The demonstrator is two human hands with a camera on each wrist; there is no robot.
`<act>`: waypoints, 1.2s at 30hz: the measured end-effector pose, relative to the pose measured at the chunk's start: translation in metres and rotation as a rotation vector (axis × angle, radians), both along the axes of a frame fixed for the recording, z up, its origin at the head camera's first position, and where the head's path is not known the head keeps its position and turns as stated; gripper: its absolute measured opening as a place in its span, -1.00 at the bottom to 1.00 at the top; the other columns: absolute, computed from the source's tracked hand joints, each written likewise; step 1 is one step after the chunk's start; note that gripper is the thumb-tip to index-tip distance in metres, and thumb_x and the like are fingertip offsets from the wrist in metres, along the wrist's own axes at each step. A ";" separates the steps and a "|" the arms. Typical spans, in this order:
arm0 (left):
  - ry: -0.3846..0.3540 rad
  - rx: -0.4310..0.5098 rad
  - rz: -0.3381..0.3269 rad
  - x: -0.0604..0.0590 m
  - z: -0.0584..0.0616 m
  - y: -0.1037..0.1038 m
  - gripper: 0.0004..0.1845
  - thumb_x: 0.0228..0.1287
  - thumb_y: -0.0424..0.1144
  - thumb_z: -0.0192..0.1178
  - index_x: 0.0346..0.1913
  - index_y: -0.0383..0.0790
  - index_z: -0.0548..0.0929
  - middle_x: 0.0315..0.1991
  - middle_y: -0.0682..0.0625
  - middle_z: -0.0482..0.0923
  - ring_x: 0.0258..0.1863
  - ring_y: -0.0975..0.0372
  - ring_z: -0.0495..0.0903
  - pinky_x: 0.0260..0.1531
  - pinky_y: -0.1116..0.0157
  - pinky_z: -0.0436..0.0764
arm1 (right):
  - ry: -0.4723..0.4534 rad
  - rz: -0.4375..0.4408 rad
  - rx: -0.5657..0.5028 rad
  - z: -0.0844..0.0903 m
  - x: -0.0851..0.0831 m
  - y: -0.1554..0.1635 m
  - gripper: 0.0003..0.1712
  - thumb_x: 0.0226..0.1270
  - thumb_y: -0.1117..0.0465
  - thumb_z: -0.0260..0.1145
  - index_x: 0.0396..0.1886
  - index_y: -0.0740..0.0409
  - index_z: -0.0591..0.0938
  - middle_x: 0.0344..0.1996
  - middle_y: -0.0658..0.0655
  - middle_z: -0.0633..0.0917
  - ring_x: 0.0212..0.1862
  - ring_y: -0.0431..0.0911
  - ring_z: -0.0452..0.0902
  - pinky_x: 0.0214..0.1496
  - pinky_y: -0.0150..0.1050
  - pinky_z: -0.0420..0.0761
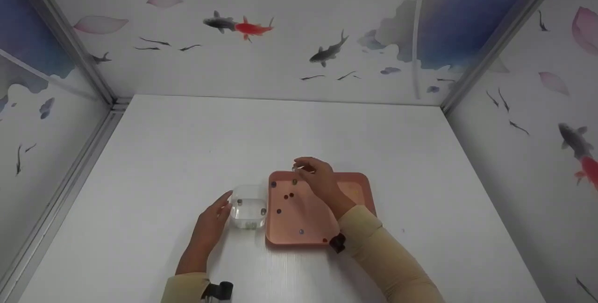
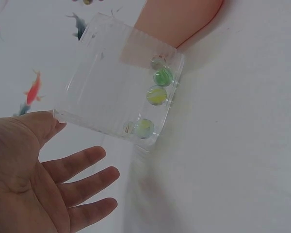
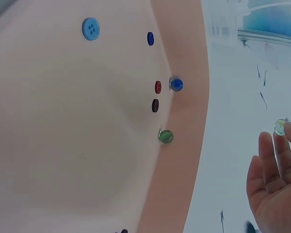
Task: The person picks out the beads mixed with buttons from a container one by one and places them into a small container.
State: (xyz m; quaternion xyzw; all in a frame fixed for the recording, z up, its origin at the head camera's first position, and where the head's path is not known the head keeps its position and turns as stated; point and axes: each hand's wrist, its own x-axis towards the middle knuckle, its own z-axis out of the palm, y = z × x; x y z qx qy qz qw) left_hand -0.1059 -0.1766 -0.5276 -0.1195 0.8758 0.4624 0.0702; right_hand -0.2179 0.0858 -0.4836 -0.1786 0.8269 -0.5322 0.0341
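A clear glass marble (image 3: 280, 126) is pinched between the thumb and a finger of my right hand (image 1: 322, 181), above the far edge of the pink tray (image 1: 317, 223). In the tray lie a blue marble (image 3: 176, 84), a green marble (image 3: 166, 136) and several buttons, among them a light blue button (image 3: 90, 29) and a red button (image 3: 158, 87). Left of the tray stands a clear plastic container (image 2: 111, 58) holding several marbles, including a green-streaked marble (image 2: 163, 76) and a yellow-streaked marble (image 2: 156, 95). My left hand (image 1: 211, 223) touches the container's left side, its fingers extended.
Everything rests on a white table (image 1: 187, 144). Printed panels with fish and petals enclose it at the back and both sides, such as the back wall (image 1: 280, 69). The container stands right against or very close to the tray's left edge.
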 end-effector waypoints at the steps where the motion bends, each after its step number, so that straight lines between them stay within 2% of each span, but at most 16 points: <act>1: -0.001 -0.002 -0.001 0.000 0.000 0.000 -0.50 0.55 -0.10 -0.11 0.48 -0.03 0.22 0.32 -0.24 0.37 0.31 -0.16 0.34 0.24 -0.15 0.35 | -0.003 0.009 -0.009 0.006 0.004 -0.001 -0.66 0.39 0.32 0.23 0.13 0.26 0.59 -0.09 0.22 0.67 -0.06 0.05 0.63 -0.01 -0.09 0.65; 3: 0.001 -0.002 0.000 0.000 -0.001 0.000 -0.50 0.55 -0.11 -0.12 0.48 -0.03 0.22 0.32 -0.24 0.37 0.31 -0.16 0.34 0.24 -0.15 0.35 | -0.005 0.023 -0.020 0.014 0.010 -0.004 -0.66 0.40 0.35 0.21 0.13 0.31 0.58 -0.09 0.27 0.66 -0.09 0.10 0.64 -0.01 -0.08 0.65; 6: 0.007 -0.002 0.001 0.000 -0.002 0.000 -0.50 0.55 -0.11 -0.12 0.48 -0.03 0.23 0.32 -0.25 0.37 0.31 -0.16 0.34 0.25 -0.15 0.34 | -0.006 0.034 -0.028 0.014 0.011 -0.007 -0.65 0.39 0.38 0.21 0.13 0.37 0.56 -0.08 0.33 0.65 -0.10 0.16 0.63 -0.01 -0.04 0.64; 10: 0.008 -0.001 0.001 -0.001 -0.003 0.000 -0.50 0.55 -0.10 -0.12 0.47 -0.02 0.23 0.32 -0.24 0.37 0.32 -0.16 0.33 0.26 -0.15 0.33 | -0.007 0.036 -0.042 -0.008 0.000 -0.008 -0.64 0.39 0.32 0.24 0.15 0.31 0.56 -0.07 0.29 0.66 -0.19 0.10 0.64 -0.08 -0.05 0.64; 15: 0.004 -0.003 0.001 -0.001 -0.002 0.000 -0.50 0.55 -0.09 -0.12 0.47 -0.02 0.23 0.32 -0.24 0.38 0.32 -0.17 0.32 0.26 -0.15 0.32 | -0.016 0.046 -0.075 -0.008 0.002 -0.011 -0.64 0.40 0.27 0.24 0.15 0.27 0.58 -0.08 0.24 0.67 -0.28 0.07 0.61 -0.14 -0.01 0.63; 18: 0.005 -0.006 0.001 -0.001 -0.002 0.000 -0.50 0.55 -0.09 -0.12 0.47 -0.02 0.23 0.32 -0.24 0.38 0.32 -0.17 0.32 0.26 -0.16 0.32 | -0.027 0.043 -0.068 -0.008 0.003 -0.013 -0.66 0.40 0.25 0.25 0.13 0.24 0.59 -0.09 0.21 0.67 -0.23 0.14 0.61 -0.14 -0.01 0.64; 24: 0.014 -0.007 -0.004 0.000 -0.002 0.000 -0.50 0.55 -0.10 -0.11 0.47 -0.03 0.23 0.32 -0.25 0.37 0.33 -0.18 0.31 0.27 -0.16 0.31 | -0.081 0.019 -0.018 -0.005 0.006 -0.017 -0.64 0.40 0.19 0.26 0.15 0.18 0.60 -0.07 0.13 0.67 -0.07 0.12 0.63 -0.07 -0.24 0.66; 30: 0.031 0.001 -0.012 0.001 -0.001 0.000 -0.50 0.55 -0.12 -0.10 0.47 -0.04 0.23 0.32 -0.25 0.37 0.32 -0.17 0.33 0.25 -0.17 0.33 | -0.054 0.062 -0.021 -0.003 0.010 -0.020 -0.65 0.40 0.14 0.26 0.13 0.13 0.61 -0.05 0.11 0.67 -0.06 -0.04 0.59 -0.05 -0.21 0.63; 36: 0.031 0.008 -0.012 0.001 -0.002 0.000 -0.50 0.55 -0.11 -0.10 0.48 -0.03 0.22 0.33 -0.25 0.36 0.32 -0.17 0.32 0.25 -0.17 0.32 | -0.059 0.092 -0.016 0.000 0.012 -0.026 -0.67 0.41 0.13 0.26 0.11 0.11 0.62 -0.08 0.08 0.68 -0.06 -0.07 0.59 -0.04 -0.21 0.62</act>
